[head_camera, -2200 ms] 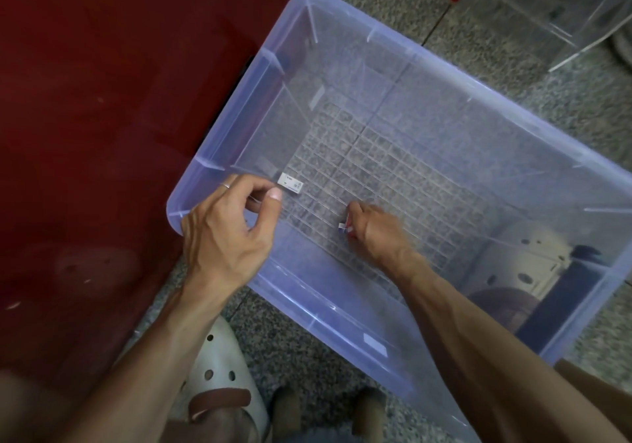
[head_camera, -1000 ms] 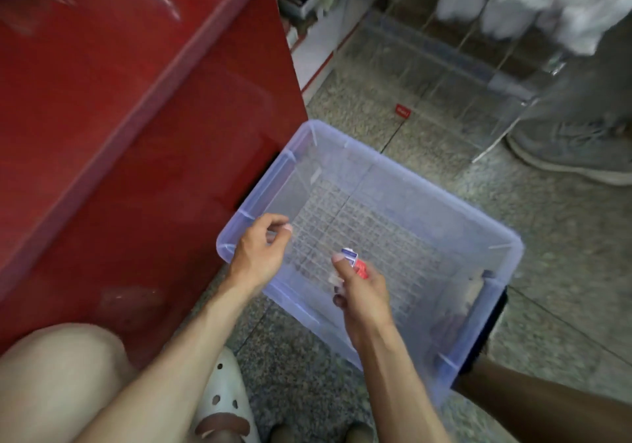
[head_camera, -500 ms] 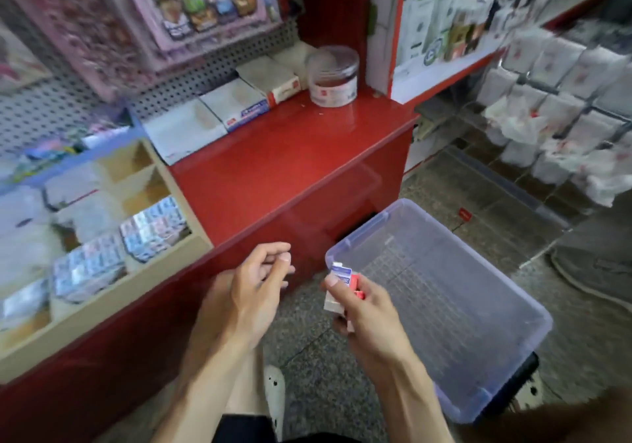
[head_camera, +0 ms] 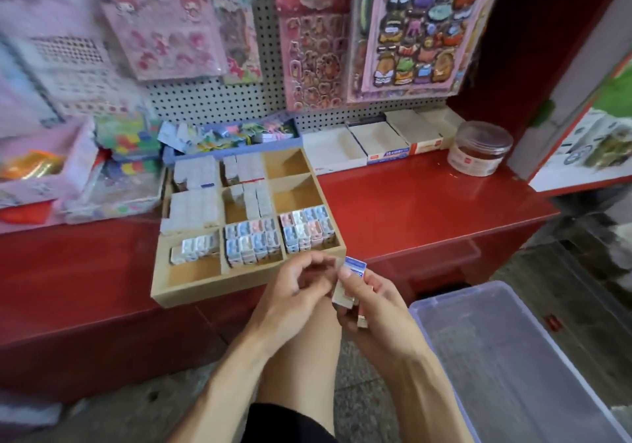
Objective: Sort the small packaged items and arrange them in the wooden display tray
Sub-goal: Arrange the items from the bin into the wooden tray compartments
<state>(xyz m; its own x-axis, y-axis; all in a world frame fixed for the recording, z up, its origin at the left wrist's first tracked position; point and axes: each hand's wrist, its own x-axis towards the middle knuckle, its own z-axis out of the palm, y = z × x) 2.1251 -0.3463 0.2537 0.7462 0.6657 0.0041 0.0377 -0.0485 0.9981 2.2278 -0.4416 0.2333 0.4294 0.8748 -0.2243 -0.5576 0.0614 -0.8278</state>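
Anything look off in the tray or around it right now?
Mostly tidy. The wooden tray overhangs the red counter's front edge, and in the front-left compartment the packets lean in a slanted row, unlike their neat neighbours.

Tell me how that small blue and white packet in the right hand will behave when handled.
The packet looks boxy and probably stiff, and likely light, since the right hand holds several. Flat sides suggest it won't roll.
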